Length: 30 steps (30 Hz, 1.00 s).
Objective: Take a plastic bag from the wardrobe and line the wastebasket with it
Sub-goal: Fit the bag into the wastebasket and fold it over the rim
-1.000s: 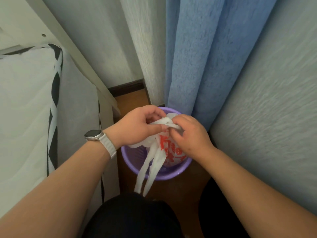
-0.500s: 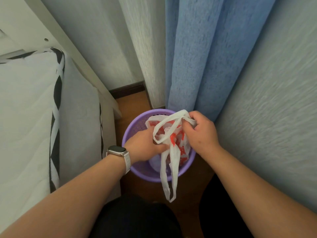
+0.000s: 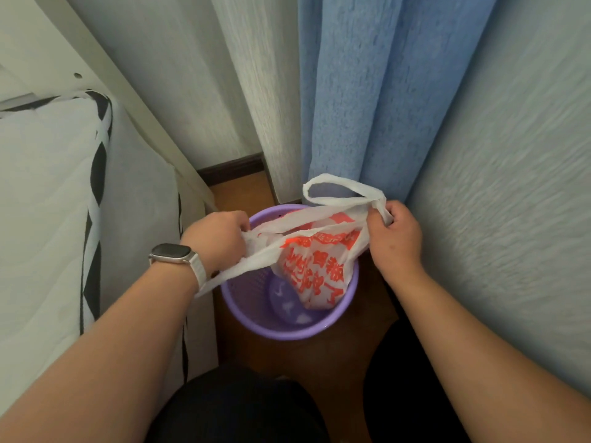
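Note:
A white plastic bag (image 3: 315, 266) with red print hangs stretched over a round purple wastebasket (image 3: 256, 324) on the wooden floor. My left hand (image 3: 217, 239), with a watch on its wrist, grips the bag's left handle at the basket's left rim. My right hand (image 3: 395, 241) grips the right handle at the basket's right rim, and a loop of that handle stands up above it. The bag's body sags into the right half of the basket, and the basket's floor shows to the left of it.
A white mattress with a black-and-white edge (image 3: 92, 219) stands close on the left. A blue curtain (image 3: 367, 107) hangs right behind the basket, a pale textured wall (image 3: 511, 203) on the right. My dark-clad knees (image 3: 243, 407) are just in front of the basket.
My hands have moved apart, left hand to the left and right hand to the right, pulling the bunched bag wide. The bag's body has dropped into the basket.

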Tool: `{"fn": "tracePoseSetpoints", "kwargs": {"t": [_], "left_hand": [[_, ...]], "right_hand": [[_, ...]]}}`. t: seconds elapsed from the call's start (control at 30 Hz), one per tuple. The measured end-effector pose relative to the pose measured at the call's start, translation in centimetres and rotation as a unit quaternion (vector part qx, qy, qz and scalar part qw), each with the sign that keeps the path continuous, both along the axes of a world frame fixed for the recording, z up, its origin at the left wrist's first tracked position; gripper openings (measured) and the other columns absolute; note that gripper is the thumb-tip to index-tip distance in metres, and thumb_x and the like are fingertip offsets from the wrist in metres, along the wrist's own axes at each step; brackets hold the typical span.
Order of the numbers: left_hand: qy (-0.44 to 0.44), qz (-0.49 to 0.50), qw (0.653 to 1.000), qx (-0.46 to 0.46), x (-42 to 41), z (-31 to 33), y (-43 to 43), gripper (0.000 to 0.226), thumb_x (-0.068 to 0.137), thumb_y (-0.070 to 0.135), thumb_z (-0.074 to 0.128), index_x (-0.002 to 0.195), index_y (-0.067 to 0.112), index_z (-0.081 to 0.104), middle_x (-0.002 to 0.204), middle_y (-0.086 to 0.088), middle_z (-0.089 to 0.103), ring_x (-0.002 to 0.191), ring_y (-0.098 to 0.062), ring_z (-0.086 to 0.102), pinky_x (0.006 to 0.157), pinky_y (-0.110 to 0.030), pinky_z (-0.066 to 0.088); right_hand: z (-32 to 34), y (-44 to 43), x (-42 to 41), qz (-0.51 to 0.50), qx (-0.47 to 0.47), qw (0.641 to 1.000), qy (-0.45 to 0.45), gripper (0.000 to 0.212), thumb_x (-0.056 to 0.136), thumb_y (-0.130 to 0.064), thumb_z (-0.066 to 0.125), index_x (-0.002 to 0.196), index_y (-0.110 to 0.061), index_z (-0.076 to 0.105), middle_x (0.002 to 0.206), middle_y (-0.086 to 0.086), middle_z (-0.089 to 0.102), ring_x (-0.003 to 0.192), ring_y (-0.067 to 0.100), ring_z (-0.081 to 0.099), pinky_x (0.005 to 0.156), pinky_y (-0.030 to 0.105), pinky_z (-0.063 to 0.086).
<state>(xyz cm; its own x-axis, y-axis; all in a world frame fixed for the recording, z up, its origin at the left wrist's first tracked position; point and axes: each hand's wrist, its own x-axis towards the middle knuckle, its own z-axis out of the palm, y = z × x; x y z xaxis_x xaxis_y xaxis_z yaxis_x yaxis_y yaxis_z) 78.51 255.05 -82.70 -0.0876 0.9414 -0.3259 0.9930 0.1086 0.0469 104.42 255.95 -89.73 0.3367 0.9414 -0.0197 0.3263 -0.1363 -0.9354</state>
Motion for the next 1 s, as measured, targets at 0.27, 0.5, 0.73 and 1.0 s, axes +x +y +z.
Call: {"fn": "tracePoseSetpoints", "kwargs": {"t": [0.27, 0.5, 0.73, 1.0], "left_hand": [[-0.154, -0.025, 0.982, 0.107, 1.0, 1.3, 0.0, 0.021, 0.089, 0.025, 0.061, 0.110, 0.025, 0.062, 0.103, 0.005, 0.055, 0.095, -0.016, 0.056, 0.078, -0.029, 0.044], [-0.143, -0.130, 0.981, -0.006, 4.2, -0.8, -1.9, 0.058, 0.088, 0.050, 0.062, 0.140, 0.033, 0.041, 0.128, 0.010, 0.059, 0.105, -0.010, 0.057, 0.080, -0.023, 0.042], [-0.071, -0.148, 0.986, -0.007, 3.3, -1.4, -1.7, 0.018, 0.096, 0.024, 0.049, 0.090, 0.037, 0.059, 0.098, 0.005, 0.069, 0.074, -0.010, 0.054, 0.063, -0.022, 0.039], [0.060, -0.148, 0.987, -0.034, 1.2, -0.4, -1.7, 0.021, 0.088, 0.018, 0.055, 0.074, 0.033, 0.049, 0.081, 0.004, 0.060, 0.072, -0.014, 0.057, 0.061, -0.027, 0.041]], "right_hand": [[0.1, -0.5, 0.3, 0.027, -0.008, 1.000, 0.006, 0.017, 0.089, -0.019, 0.058, 0.073, -0.016, 0.055, 0.065, -0.005, 0.055, 0.055, 0.001, 0.049, 0.048, 0.016, 0.037], [0.5, -1.0, -0.2, 0.052, -0.005, 0.999, 0.008, 0.020, 0.090, -0.020, 0.058, 0.071, -0.022, 0.054, 0.066, -0.007, 0.057, 0.055, -0.004, 0.051, 0.047, 0.012, 0.038], [0.5, -0.8, 0.1, 0.044, -0.016, 0.999, 0.007, 0.017, 0.090, -0.021, 0.056, 0.075, -0.012, 0.058, 0.068, -0.002, 0.059, 0.055, 0.001, 0.049, 0.050, 0.021, 0.040], [-0.4, -0.3, 1.7, -0.043, -0.061, 0.996, 0.058, 0.023, 0.090, -0.025, 0.054, 0.076, -0.008, 0.060, 0.072, 0.009, 0.063, 0.064, 0.015, 0.052, 0.061, 0.035, 0.046]]}}
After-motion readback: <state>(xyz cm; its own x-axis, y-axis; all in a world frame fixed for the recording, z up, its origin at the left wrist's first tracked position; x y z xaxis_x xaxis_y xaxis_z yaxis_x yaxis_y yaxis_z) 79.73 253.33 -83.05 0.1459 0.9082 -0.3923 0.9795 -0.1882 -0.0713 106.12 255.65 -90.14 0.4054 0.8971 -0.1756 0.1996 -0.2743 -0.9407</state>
